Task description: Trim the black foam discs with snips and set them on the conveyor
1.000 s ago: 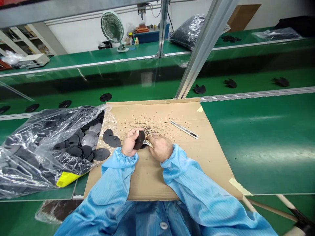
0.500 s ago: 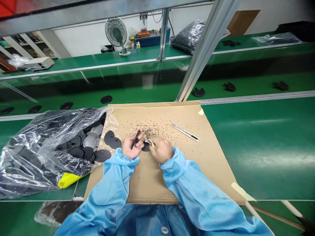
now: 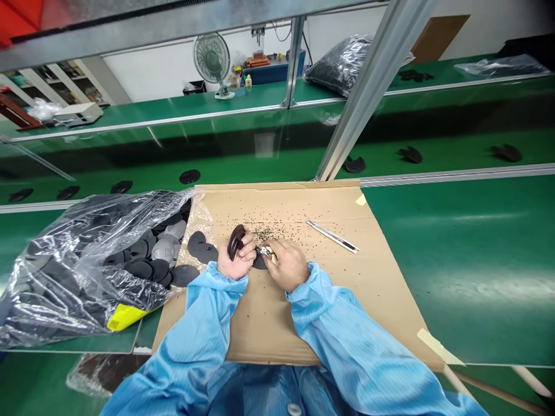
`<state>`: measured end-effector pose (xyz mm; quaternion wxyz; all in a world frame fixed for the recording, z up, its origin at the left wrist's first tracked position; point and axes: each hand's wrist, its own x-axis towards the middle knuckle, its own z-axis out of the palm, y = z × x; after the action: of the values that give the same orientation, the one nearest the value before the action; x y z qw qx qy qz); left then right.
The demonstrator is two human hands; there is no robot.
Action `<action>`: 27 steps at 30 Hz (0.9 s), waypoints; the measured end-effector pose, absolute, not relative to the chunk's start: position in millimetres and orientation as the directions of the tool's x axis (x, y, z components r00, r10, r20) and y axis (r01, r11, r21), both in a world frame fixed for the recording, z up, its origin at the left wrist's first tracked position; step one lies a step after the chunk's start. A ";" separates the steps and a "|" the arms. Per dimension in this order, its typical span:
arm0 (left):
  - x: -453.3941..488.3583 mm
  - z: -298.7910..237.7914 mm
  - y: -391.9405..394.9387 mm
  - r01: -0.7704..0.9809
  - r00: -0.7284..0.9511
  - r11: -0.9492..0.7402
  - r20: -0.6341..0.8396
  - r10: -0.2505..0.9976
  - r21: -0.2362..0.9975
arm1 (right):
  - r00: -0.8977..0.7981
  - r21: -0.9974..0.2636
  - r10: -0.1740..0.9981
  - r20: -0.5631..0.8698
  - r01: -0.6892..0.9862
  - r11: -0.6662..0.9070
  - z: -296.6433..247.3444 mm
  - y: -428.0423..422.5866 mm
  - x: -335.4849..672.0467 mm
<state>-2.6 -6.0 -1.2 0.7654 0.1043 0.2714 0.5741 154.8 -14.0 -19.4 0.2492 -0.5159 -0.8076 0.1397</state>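
Black disc (image 3: 236, 242) clenched edge-on in your left hand (image 3: 235, 261); your right hand (image 3: 288, 264) is grasping a small metal tool (image 3: 267, 252) just beside it, above another disc (image 3: 260, 263) on cardboard (image 3: 277, 326) strewn with black specks (image 3: 264, 234).

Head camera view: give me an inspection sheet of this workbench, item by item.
Surface: cardboard sheet taped onto a green bench.
Job's things: dark disc, small metal tool, second disc lying under the hands.
Clutter: black granules scattered on the cardboard; utility knife; plastic bag of discs; loose discs beside it.
Hands: left hand grips the disc edge-on; right hand pinches the tool.
Cables: thin wires on the far wall.
Surroundings: table fan, further green benches.
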 end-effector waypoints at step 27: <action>14.4 -14.0 -5.4 -0.558 -0.045 0.107 -0.158 0.986 0.823 | 0.105 -0.941 0.953 0.283 0.223 0.254 -22.7 -2.5 163.4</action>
<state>14.4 -5.4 -14.0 0.6340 0.2753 0.3890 0.6090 163.4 -2.5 -22.7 0.5417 -0.5090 -0.5777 0.3372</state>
